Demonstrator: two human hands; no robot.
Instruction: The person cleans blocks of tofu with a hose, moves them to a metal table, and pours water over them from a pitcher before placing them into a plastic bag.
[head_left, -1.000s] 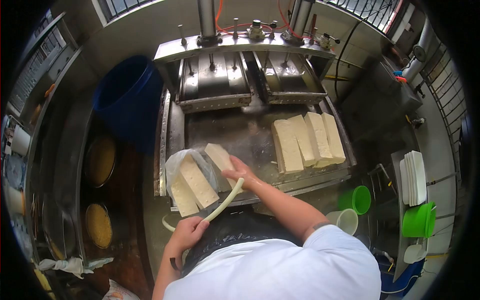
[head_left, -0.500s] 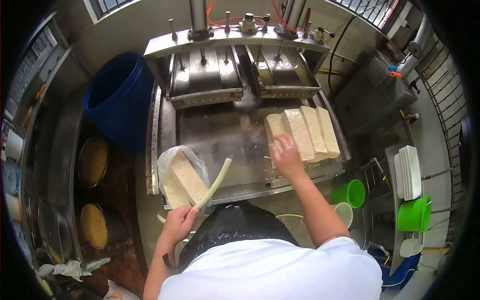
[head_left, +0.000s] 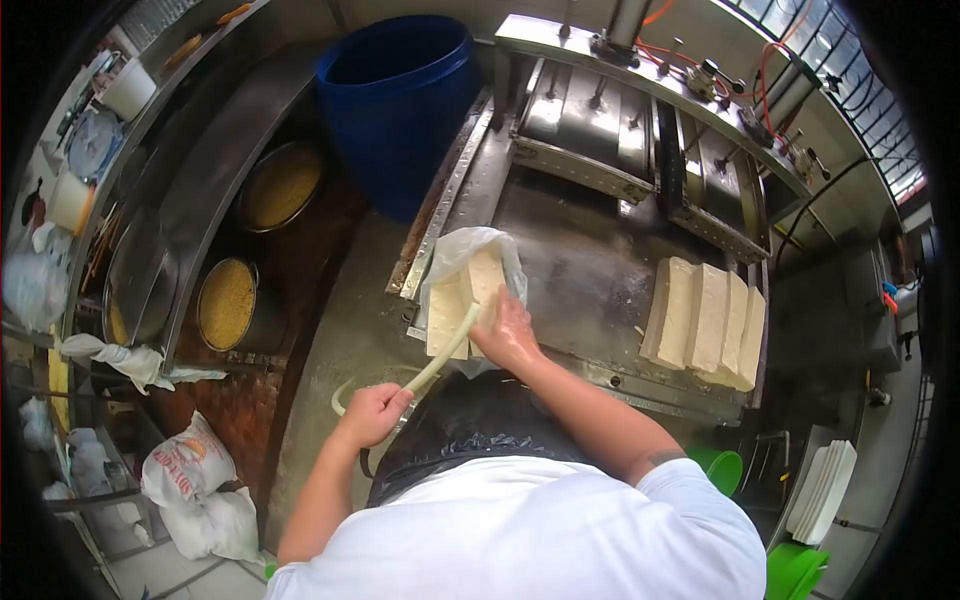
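Observation:
My left hand is closed around a pale hose, whose end points up at the bagged blocks. My right hand lies against the right side of these off-white blocks, fingers apart and touching them. A clear plastic bag is folded open around the blocks at the left front corner of the metal table. Several more off-white blocks stand side by side at the table's right.
A metal press spans the back of the steel table. A blue barrel stands behind on the left. Round pots of yellow contents and white sacks are further left. Green buckets sit at the lower right.
The view has turned left. My right hand has left the row of blocks on the right and come across to the bagged blocks. My left hand still holds the hose.

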